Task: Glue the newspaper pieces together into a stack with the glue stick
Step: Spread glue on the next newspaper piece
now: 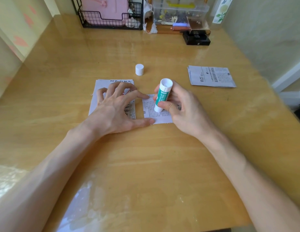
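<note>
**Counter (145, 156):** light glossy wood, w/ walls close along the far, left & right edges. The widest bare stretch runs from mid-counter to the near edge, w/ only the two forearms over it. A narrower bare band lies betw. the papers and the far-edge items.

**Newspaper piece (150, 113):** single sheet, flat, mid-counter.

**Glue stick (162, 96):** green & white, uncapped, tilted. Its lower end rests on the newspaper piece.

**Right hand (181, 108):** fingers and thumb wrapped round the glue stick.

**Left hand (115, 108):** fingers spread wide, holding nothing. The index tip presses the far-left corner of the newspaper piece and the thumb tip presses its near-left corner. The other fingers arch over the left pile.

**Left pile (112, 81):** stacked newspaper pieces just left of the single piece, w/ a narrow gap betw. them.

**Cap (139, 69):** white, upright, standing alone just beyond the papers on the far side.

**Right pile (211, 77):** more newspaper pieces toward the right edge, well apart from both hands.

**Wire basket (110, 22):** black, at the far edge, left of middle. It holds a pink item (104, 9) and some small bits at its right end, too small to tell.

**Clear box (181, 6):** lidded, at the far edge, right of the basket. It holds misc. small pieces, not identifiable.

**Black box (196, 38):** low, just in front of the clear box.
</note>
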